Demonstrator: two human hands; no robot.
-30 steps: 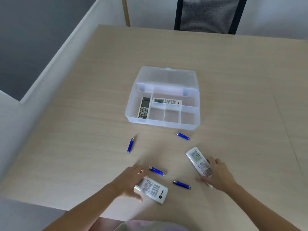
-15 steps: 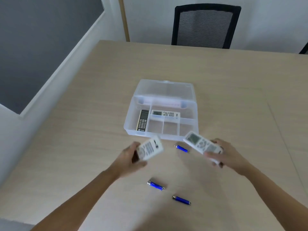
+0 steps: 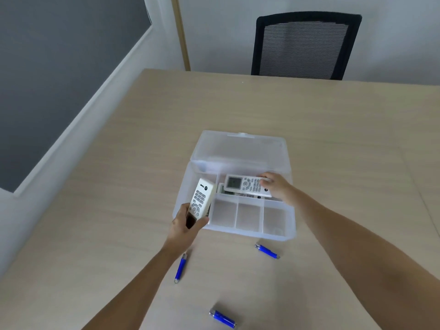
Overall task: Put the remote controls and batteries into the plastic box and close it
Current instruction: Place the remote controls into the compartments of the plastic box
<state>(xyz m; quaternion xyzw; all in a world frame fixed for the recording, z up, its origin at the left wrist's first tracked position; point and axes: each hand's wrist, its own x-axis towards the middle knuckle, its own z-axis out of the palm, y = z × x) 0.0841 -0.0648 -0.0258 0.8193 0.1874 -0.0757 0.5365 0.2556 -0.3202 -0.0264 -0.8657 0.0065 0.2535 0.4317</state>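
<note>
- Left hand (image 3: pixel 184 223) grips white remote (image 3: pixel 200 201) by its near end, tilted over box (image 3: pixel 250 231) left compartment.
- Right hand (image 3: pixel 277 186) holds display remote (image 3: pixel 247 185) over rear compartment, on top of another remote (image 3: pixel 222 189) there.
- Lid (image 3: pixel 240 148) open, box mid-table (image 3: pixel 309 115).
- Three blue batteries (image 3: pixel 266 251) (image 3: pixel 180 267) (image 3: pixel 222 319) lie near the table's near edge.

Lower remote (image 3: pixel 225 192) mostly hidden under held remote (image 3: pixel 247 186) — dark remote barely visible behind left-held one.
</note>
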